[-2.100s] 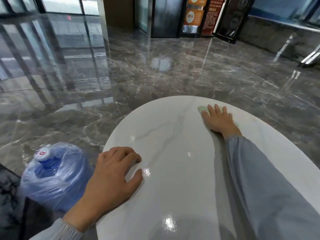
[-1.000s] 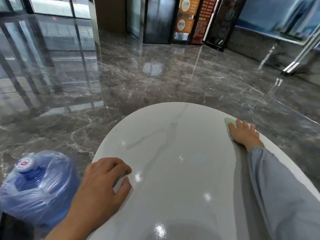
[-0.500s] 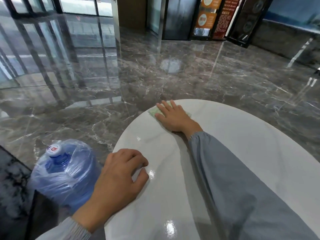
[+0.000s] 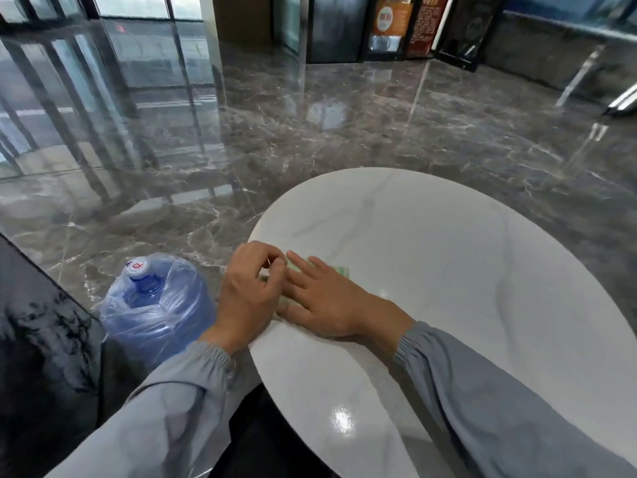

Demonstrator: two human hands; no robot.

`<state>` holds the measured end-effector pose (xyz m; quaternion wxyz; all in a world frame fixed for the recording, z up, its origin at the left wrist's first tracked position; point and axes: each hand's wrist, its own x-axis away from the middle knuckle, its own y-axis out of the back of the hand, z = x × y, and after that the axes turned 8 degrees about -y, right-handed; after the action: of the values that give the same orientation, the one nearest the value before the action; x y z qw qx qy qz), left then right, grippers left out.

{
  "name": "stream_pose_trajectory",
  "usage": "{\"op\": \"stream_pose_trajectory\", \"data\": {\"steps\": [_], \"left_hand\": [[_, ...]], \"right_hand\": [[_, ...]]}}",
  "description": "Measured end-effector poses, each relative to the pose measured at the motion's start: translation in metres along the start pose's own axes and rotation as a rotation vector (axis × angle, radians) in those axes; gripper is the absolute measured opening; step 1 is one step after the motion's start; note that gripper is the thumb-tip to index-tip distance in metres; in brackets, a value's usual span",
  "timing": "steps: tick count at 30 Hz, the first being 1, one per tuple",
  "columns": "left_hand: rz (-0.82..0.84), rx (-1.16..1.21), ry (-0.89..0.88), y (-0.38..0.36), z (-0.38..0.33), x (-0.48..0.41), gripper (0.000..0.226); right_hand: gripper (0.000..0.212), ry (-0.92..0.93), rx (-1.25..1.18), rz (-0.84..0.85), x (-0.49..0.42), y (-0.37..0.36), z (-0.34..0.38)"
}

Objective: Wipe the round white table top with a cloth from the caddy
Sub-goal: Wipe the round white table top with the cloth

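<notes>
Tabletop [image 4: 448, 288] was glossy white | water bottle [image 4: 155, 305] stood on floor [image 4: 310, 132], off its 9 o'clock rim | right hand [image 4: 327, 305] lay flat, fingers spread, pressing cloth [image 4: 339, 270] | left hand [image 4: 248, 291] was curled, pinching cloth's edge | cloth sat at 9 o'clock rim; risk judged: a weak pinch on the slick surface could let it slide off to the floor.

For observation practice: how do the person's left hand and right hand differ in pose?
The left hand has curled fingers at the cloth's edge; the right hand lies flat on it, fingers straight. The left hand sits at the table top's rim; the right further in. Both are at the cloth.
</notes>
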<state>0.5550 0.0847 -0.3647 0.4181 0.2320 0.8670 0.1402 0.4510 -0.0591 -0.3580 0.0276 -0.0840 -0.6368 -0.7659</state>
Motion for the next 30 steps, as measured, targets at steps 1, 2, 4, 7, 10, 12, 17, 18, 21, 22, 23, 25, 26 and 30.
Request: {"op": "stream_pose_trajectory", "data": {"steps": [1,2,4,7,10,12,17,18,21,22,23,25,26,30], "left_hand": [[0.036,0.005,-0.013,0.000,-0.004,0.002,0.013],[0.080,0.016,-0.026,0.000,-0.008,0.006,0.013],[0.153,0.061,-0.036,0.000,-0.020,0.017,0.013],[0.269,0.087,-0.040,-0.001,-0.036,0.036,0.012],[0.383,0.088,-0.105,-0.008,-0.054,0.053,0.012],[0.415,0.075,-0.155,-0.013,-0.067,0.064,0.015],[0.470,0.044,-0.347,-0.020,-0.093,0.089,0.019],[0.479,0.046,-0.393,-0.021,-0.097,0.094,0.019],[0.452,0.110,-0.360,-0.020,-0.108,0.105,0.019],[0.400,0.160,-0.248,-0.017,-0.111,0.106,0.019],[0.326,0.226,-0.094,-0.013,-0.113,0.105,0.019],[0.172,0.369,0.217,-0.005,-0.114,0.096,0.020],[0.103,0.421,0.329,-0.002,-0.112,0.091,0.023],[-0.035,0.492,0.461,0.005,-0.095,0.076,0.028]], "right_hand": [[0.062,-0.019,0.007,-0.007,0.021,-0.004,0.005],[0.064,-0.044,0.008,-0.008,0.042,-0.009,0.010],[0.063,-0.118,-0.003,-0.012,0.085,-0.019,0.015],[0.062,-0.284,-0.055,-0.036,0.152,-0.027,0.015],[0.061,-0.512,-0.118,-0.058,0.216,-0.030,-0.005],[0.062,-0.687,-0.121,-0.079,0.256,-0.033,-0.033],[0.066,-1.108,-0.155,-0.112,0.322,-0.034,-0.108],[0.066,-1.155,-0.154,-0.112,0.321,-0.033,-0.115],[0.065,-1.162,-0.153,-0.111,0.295,-0.033,-0.105],[0.065,-1.117,-0.149,-0.114,0.281,-0.033,-0.094],[0.065,-1.056,-0.144,-0.119,0.267,-0.034,-0.081],[0.065,-0.920,-0.142,-0.123,0.239,-0.034,-0.046],[0.065,-0.849,-0.142,-0.117,0.227,-0.036,-0.025],[0.067,-0.630,-0.079,-0.111,0.220,-0.055,0.048]]}}
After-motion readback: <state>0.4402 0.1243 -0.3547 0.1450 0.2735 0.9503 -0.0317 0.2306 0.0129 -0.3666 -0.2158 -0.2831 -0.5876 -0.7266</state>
